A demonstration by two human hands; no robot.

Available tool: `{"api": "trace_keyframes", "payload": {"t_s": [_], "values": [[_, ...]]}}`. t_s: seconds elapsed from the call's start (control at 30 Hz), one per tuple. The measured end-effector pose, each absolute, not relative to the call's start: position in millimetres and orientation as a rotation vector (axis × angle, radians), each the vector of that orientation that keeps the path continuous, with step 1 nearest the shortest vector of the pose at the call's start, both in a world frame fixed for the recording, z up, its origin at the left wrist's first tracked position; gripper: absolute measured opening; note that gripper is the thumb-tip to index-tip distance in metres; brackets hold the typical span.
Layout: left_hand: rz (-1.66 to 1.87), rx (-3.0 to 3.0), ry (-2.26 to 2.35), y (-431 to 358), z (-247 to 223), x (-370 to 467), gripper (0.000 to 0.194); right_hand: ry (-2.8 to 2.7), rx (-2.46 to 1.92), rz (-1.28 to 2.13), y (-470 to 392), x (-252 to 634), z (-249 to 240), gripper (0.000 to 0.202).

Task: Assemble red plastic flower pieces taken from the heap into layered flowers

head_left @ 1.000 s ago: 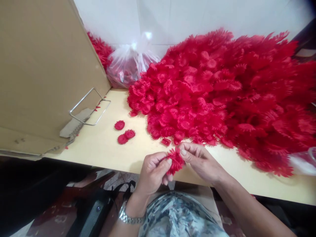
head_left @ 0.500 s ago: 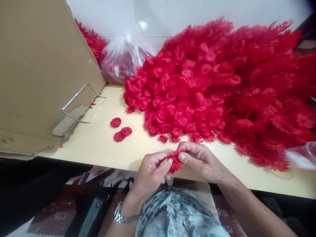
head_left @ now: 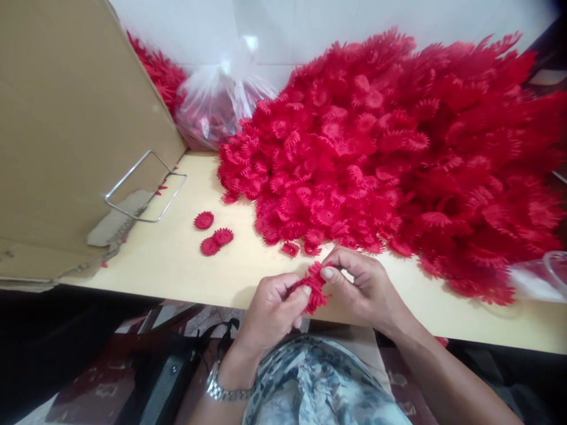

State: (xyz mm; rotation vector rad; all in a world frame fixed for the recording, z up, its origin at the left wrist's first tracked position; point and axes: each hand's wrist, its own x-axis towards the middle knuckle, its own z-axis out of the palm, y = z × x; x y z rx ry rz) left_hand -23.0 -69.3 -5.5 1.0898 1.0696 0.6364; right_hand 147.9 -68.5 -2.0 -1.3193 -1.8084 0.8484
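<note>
Close to my body, over the table's front edge, my left hand (head_left: 277,301) grips a red fringed flower piece (head_left: 316,295) between thumb and fingers. My right hand (head_left: 357,283) pinches the upper right edge of the same piece with thumb and forefinger. Its petals stick out in several directions, and the part inside my left hand is hidden. Just beyond my hands lies a small red flower disc (head_left: 290,249). Farther left, a single red disc (head_left: 204,220) lies by itself, with two overlapping discs (head_left: 217,241) below it.
A big heap of red flower pieces (head_left: 336,147) covers the back and right of the table (head_left: 168,265). On the left stands a cardboard box (head_left: 66,118) with a bent wire frame (head_left: 146,186) against it. A tied clear plastic bag (head_left: 212,106) sits behind.
My right hand has shifted slightly, pulling at the flower piece's upper edge, and its petals look more spread. The whole view has moved a little.
</note>
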Motion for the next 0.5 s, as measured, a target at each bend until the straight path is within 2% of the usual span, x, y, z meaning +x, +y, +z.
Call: {"api": "trace_keyframes", "payload": {"t_s": [0.3, 0.43, 0.5], "values": [[0.596, 1.144, 1.116, -68.7, 3.5, -24.5, 0.023, -1.944, -1.308, 0.627, -65.4, 157.8, 2.2, 0.018], [0.634, 1.109, 1.162, -68.8, 4.5, -32.9, 0.026, -1.738, -1.371, 0.425, -54.6, 177.5, 7.8, 0.014], [0.669, 1.135, 1.185, -66.7, 2.4, -33.3, 0.025, -1.810, -1.341, 0.500, -49.5, 182.0, 9.9, 0.013]]}}
